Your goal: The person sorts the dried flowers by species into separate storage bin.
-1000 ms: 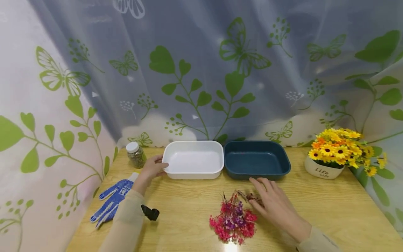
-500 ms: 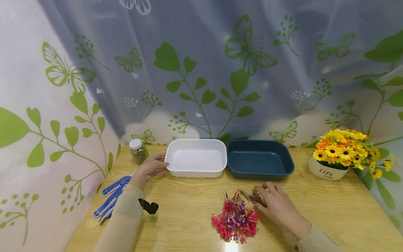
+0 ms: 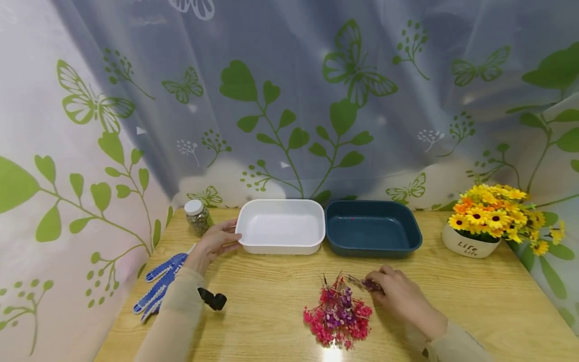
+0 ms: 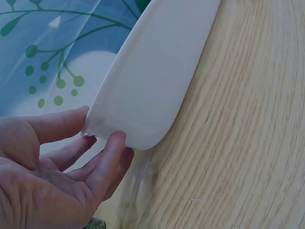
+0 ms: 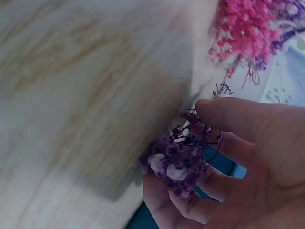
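A white rectangular dish stands at the table's back, touching a dark teal dish on its right. My left hand holds the white dish's left end; in the left wrist view, thumb and fingertips lie against its rim and outer wall. My right hand grips a small sprig of dried purple flowers, with thumb and fingers round it just above the table. Beside that hand lies a bunch of pink and purple dried flowers, stems pointing away from me.
Behind my left hand stands a white-lidded jar. A blue-and-white work glove lies left of my forearm. At the right, yellow artificial flowers fill a cream planter. A printed curtain hangs behind the wooden table.
My right hand has drawn back from near the teal dish's front and closed round the purple sprig. My left hand stays at the white dish. The view has shifted slightly.
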Available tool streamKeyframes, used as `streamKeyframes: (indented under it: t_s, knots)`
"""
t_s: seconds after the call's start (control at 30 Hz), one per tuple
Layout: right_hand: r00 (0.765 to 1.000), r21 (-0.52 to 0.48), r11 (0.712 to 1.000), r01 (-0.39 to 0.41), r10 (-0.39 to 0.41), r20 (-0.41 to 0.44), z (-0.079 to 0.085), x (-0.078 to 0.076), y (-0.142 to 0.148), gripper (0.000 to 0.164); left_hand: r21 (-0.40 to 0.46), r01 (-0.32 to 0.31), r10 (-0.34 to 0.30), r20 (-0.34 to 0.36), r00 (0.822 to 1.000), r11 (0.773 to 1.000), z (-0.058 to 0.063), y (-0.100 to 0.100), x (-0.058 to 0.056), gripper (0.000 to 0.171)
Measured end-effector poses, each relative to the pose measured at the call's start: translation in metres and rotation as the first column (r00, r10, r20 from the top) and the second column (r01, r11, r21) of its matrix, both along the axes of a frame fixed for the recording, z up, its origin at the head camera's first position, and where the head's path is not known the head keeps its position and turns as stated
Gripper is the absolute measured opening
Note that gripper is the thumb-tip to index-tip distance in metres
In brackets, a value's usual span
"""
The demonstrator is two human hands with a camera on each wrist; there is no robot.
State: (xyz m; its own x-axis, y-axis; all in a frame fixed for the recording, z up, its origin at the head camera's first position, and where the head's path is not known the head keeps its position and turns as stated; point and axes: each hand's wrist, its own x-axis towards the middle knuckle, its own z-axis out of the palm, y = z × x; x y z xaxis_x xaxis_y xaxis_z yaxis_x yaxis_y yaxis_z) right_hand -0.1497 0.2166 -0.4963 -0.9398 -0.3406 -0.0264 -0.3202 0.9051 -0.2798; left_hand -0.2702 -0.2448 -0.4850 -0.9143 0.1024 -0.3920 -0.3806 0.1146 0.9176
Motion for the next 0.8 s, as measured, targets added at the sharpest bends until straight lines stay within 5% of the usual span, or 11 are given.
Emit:
streamKeyframes:
  t_s: [0.2,0.33,0.6,0.8]
  knots:
    - [0.99,-0.132,0.991,0.036,-0.017,0.143,0.012,-0.006,0.011,0.033,-0.029,-0.008,0.007,-0.009,1.0,1.0,0.001,0.002,0.002,0.067]
    - [0.976,-0.268,0.963,0.019,0.04,0.215,0.02,-0.012,0.018,0.035,-0.041,-0.007,0.006,-0.013,1.0,0.999,0.001,0.003,0.004,0.067]
    - [0.906,-0.524,0.848,0.084,0.154,0.394,0.03,-0.017,0.024,0.043,-0.038,-0.02,0.02,-0.006,1.0,0.999,-0.001,0.001,0.002,0.066]
    - [0.878,-0.608,0.779,0.151,0.177,0.445,0.039,-0.018,0.021,0.048,-0.038,-0.013,0.012,-0.008,1.0,0.999,-0.001,0.003,0.001,0.065]
